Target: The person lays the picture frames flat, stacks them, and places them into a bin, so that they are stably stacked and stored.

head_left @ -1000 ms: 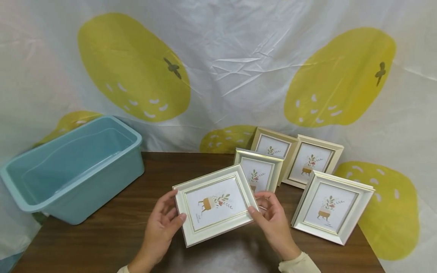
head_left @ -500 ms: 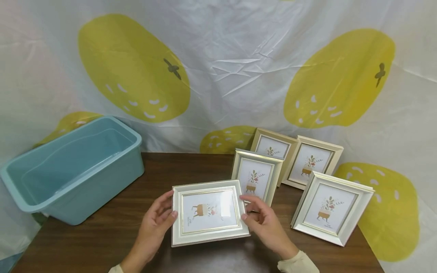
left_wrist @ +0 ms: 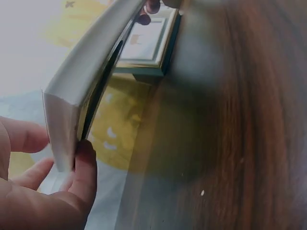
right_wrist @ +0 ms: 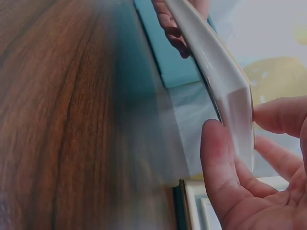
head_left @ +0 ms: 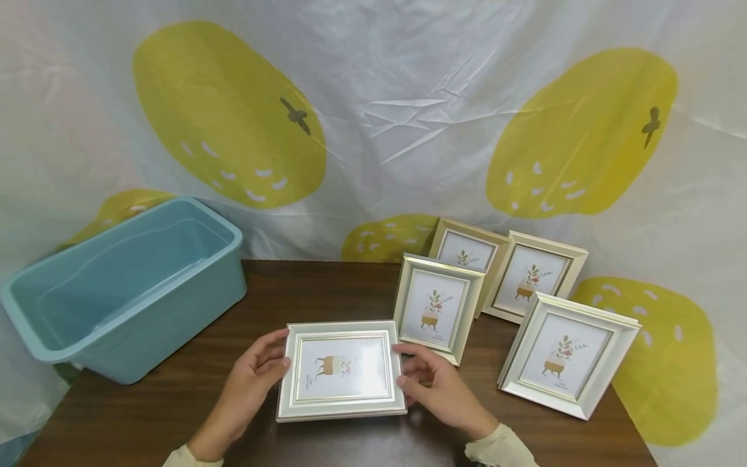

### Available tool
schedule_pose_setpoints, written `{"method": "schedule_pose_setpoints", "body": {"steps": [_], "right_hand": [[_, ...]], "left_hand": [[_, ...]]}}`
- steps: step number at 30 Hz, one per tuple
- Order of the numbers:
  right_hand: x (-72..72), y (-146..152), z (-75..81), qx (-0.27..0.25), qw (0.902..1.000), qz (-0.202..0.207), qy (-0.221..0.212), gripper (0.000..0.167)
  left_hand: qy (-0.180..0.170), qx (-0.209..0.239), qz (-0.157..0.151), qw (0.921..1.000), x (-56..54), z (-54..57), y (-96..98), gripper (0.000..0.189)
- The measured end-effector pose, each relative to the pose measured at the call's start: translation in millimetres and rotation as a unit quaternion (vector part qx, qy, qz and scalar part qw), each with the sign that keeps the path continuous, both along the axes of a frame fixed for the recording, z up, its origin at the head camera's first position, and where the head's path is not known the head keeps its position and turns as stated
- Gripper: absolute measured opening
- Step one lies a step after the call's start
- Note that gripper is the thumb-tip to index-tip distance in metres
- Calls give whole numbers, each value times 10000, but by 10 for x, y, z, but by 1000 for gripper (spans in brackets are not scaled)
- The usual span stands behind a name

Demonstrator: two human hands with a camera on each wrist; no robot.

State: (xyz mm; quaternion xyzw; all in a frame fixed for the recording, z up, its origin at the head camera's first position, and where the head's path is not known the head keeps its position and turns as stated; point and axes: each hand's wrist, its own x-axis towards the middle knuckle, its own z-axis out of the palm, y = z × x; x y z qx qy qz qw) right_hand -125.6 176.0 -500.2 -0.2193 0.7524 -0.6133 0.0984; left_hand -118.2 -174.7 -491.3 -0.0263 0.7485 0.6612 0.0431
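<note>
A white picture frame with a thin gold inner line is held sideways between both hands, its plant-pot print lying on its side. My left hand pinches its left edge between thumb and fingers; the left wrist view shows the white side wall of the frame raised over the wood. On the opposite edge, my right hand grips it the same way, with the frame also tilted above the tabletop in the right wrist view. Glare covers the right part of the glass.
Just behind the right hand stands a silver-gold picture frame. Behind it are a tan frame and a cream frame. White frames stand at the right. A blue plastic tub sits left on the wooden table.
Both hands have brought the white picture frame down and to the left, turning it from a slant to nearly level. The silver-gold frame behind now shows more fully.
</note>
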Motion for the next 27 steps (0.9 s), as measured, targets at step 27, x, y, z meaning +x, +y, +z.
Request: {"method": "schedule_pose_setpoints", "body": {"steps": [27], "right_hand": [[-66,-99,-166,656,9963,274,-492,65]], "left_hand": [[-839,-369,-995,9908,-116,-136,-231,69]]}}
